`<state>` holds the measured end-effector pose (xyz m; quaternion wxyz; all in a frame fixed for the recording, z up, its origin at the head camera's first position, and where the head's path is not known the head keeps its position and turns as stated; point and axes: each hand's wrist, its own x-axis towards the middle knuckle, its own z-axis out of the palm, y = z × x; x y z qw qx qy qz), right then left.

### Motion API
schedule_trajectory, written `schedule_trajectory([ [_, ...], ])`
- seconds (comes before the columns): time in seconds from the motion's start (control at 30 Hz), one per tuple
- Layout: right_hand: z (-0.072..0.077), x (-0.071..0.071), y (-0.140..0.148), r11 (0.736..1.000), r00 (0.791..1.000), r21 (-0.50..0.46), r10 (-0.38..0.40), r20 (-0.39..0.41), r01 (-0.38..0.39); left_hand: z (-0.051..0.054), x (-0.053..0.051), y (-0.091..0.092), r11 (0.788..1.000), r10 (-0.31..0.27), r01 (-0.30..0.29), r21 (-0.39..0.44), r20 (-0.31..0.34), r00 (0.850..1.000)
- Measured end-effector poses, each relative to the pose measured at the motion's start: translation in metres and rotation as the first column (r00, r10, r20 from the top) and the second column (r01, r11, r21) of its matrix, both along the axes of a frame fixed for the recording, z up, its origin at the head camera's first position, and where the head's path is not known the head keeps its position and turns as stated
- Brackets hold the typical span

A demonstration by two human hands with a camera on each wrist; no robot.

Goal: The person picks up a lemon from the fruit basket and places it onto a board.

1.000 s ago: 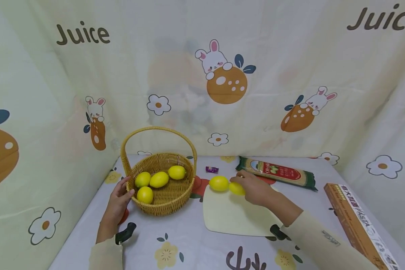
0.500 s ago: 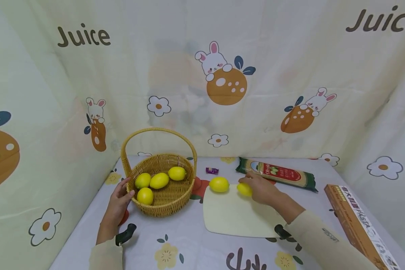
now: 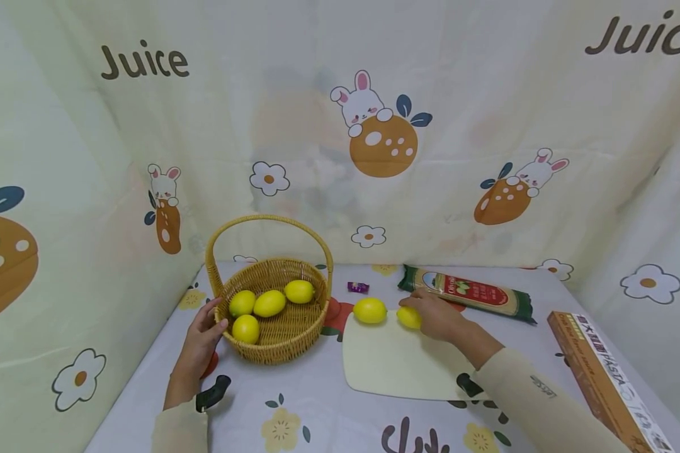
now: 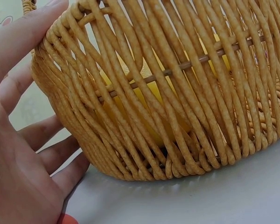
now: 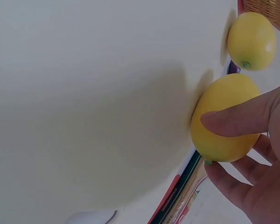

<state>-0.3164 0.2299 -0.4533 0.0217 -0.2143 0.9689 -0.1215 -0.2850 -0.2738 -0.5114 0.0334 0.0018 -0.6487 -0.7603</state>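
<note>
A wicker basket (image 3: 277,349) with several lemons inside stands on the left of the table. My left hand (image 3: 201,340) holds its left side, thumb on the rim and fingers spread along the wicker wall (image 4: 144,93) in the left wrist view. At the far edge of a cream cutting board (image 3: 402,365), my right hand (image 3: 439,318) grips a lemon (image 3: 409,317). The right wrist view shows the thumb across that lemon (image 5: 224,116) and fingers beneath it. Another lemon (image 3: 369,311) lies just to its left, apart from it.
A small purple packet (image 3: 358,287) lies behind the lemons. The green-ended pasta bag (image 3: 470,292) rests behind my right hand, and a long pasta box (image 3: 606,377) lies along the right side. Printed curtains (image 3: 306,113) stand around the table.
The lemon in my right hand has moved right, away from the other lemon, then stayed almost in place. My left hand and the basket have not visibly moved.
</note>
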Motion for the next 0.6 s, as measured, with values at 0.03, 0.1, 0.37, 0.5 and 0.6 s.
schedule_trajectory([
  [0.03,-0.0005,-0.0004,-0.0002,1.0,1.0,0.005,-0.001,0.002,0.001,-0.0001,0.0002,0.0,1.0,-0.003,0.003,0.001,-0.002,1.0],
  [0.1,-0.0015,-0.0015,-0.0004,1.0,1.0,0.015,-0.002,0.007,0.002,-0.0011,-0.0001,-0.0005,1.0,-0.009,0.009,0.002,-0.007,1.0],
  [0.37,-0.0015,-0.0029,0.0005,1.0,0.999,0.025,-0.011,0.031,0.011,-0.0007,-0.0015,-0.0006,1.0,-0.001,0.001,-0.003,0.01,1.0],
  [0.5,0.0008,-0.0019,0.0005,1.0,1.0,0.031,-0.008,0.026,0.007,0.0002,-0.0008,0.0,1.0,0.005,-0.005,-0.01,0.018,1.0],
  [0.6,0.0031,-0.0011,0.0002,0.999,1.0,0.043,0.003,0.013,-0.003,0.001,-0.0001,0.0002,1.0,0.005,-0.005,-0.01,0.022,1.0],
])
